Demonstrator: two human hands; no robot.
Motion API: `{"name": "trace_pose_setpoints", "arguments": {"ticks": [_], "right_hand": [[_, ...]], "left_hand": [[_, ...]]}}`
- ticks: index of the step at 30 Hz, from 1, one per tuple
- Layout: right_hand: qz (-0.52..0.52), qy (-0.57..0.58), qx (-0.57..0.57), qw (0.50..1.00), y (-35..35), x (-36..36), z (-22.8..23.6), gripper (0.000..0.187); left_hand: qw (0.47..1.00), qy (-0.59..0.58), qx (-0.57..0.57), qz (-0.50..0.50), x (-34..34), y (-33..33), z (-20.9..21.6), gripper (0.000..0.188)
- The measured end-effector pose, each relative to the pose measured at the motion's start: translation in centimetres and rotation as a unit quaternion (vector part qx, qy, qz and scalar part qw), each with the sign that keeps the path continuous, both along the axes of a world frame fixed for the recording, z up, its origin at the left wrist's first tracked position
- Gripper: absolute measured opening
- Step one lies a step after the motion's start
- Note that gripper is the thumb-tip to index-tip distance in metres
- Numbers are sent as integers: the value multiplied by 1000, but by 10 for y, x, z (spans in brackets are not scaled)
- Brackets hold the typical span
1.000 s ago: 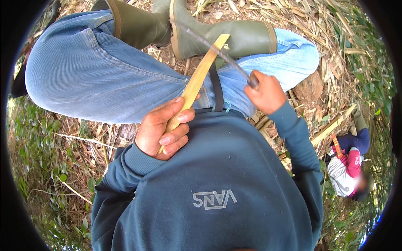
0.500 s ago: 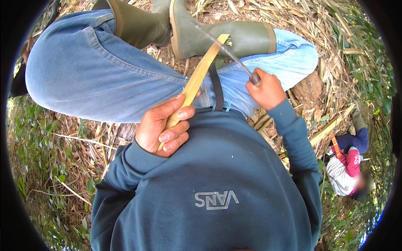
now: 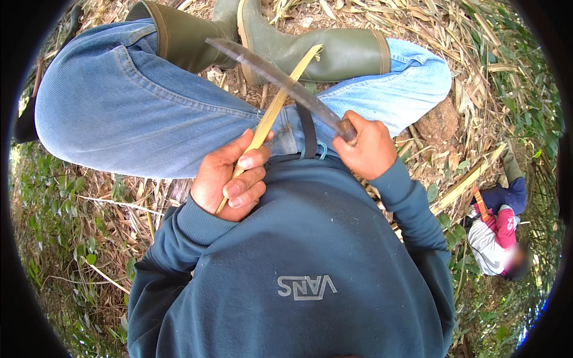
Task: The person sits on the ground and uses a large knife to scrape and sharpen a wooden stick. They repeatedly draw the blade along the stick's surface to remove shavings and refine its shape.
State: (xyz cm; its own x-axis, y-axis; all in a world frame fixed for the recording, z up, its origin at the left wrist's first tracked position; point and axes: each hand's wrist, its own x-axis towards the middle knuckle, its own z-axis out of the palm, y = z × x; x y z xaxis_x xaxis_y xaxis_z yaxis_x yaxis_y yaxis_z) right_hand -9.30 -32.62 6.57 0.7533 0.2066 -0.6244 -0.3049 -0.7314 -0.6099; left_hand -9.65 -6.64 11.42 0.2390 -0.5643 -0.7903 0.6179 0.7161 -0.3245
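Sweatshirt point(image 3: 286, 232), dark teal; pale lettering point(image 3: 307, 287) on chest. Left hand point(image 3: 225, 179): fingers curled around yellow wooden strip point(image 3: 273, 111), slanting above blue jeans point(image 3: 149, 119). Right hand point(image 3: 371, 150): fingers closed on knife point(image 3: 262, 68), blade crossing strip. Green boots point(image 3: 346, 53); leaf-littered ground point(image 3: 412, 27). Farther right, I see another person point(image 3: 486, 238) near greenery point(image 3: 540, 149).

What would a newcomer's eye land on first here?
Probably the long blade in the right hand, crossing the yellowish strip held by the left hand, upper centre. Next come the green boots along the top, then another person, small, near the right edge.
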Motion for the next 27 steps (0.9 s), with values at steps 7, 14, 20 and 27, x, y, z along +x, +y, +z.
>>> {"name": "trace_pose_setpoints", "arguments": {"ticks": [7,14,20,27], "right_hand": [[15,-25,-44,999,-9,1,-14,22],[40,16,-29,999,-18,11,-10,24],[-1,-20,-71,997,-21,20,-47,25],[6,-23,-126,992,-16,22,-54,28]], "left_hand": [[1000,-13,12,-18,-5,-5,1,33],[1000,-5,14,-5,-3,-4,2,33],[1000,-4,6,-7,-1,0,1,34],[1000,-20,15,-14,-1,-3,0,33]]}}
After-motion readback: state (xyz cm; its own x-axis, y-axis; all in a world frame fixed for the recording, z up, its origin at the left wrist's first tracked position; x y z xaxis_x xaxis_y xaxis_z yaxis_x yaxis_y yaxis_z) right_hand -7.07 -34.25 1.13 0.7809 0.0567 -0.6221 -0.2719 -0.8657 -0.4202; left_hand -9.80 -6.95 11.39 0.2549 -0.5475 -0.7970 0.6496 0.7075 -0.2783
